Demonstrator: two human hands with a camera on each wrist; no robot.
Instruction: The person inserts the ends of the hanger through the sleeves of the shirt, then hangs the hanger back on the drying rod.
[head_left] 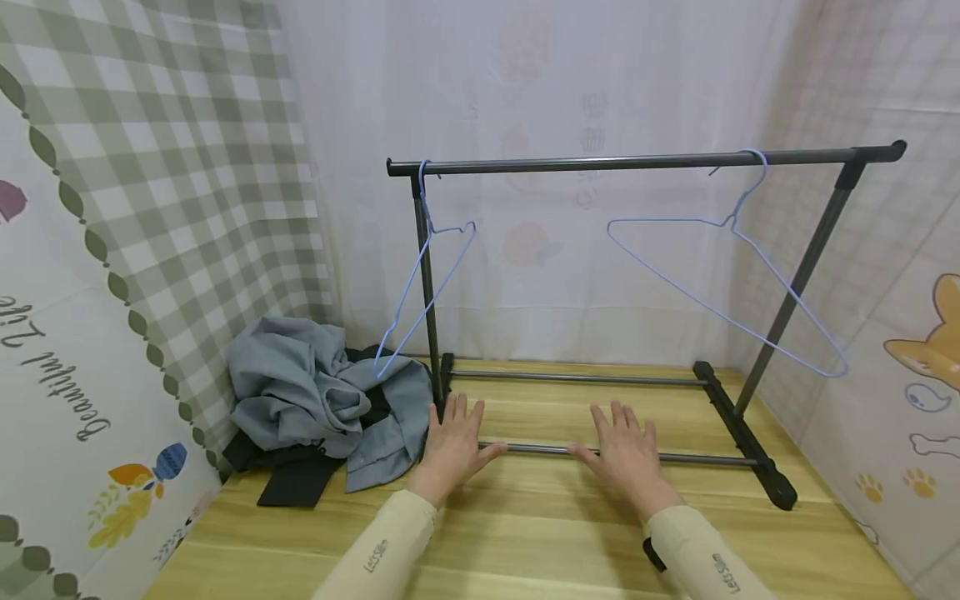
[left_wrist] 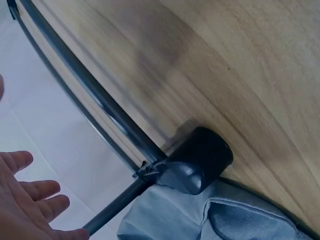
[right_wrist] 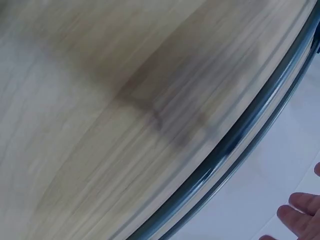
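Here we see the left hand [head_left: 452,452] and right hand [head_left: 625,457], fingers spread, near a rack [head_left: 570,164] bearing two hangers [head_left: 733,220].

Cloth-walled booth, home-like decor, building type unclear, gingham curtain [head_left: 172,150] at 10 o'clock, pale sheet [head_left: 540,83] at 12, paw-print hanging [head_left: 888,242] at 3, wood-grain surface [head_left: 555,533] at 6
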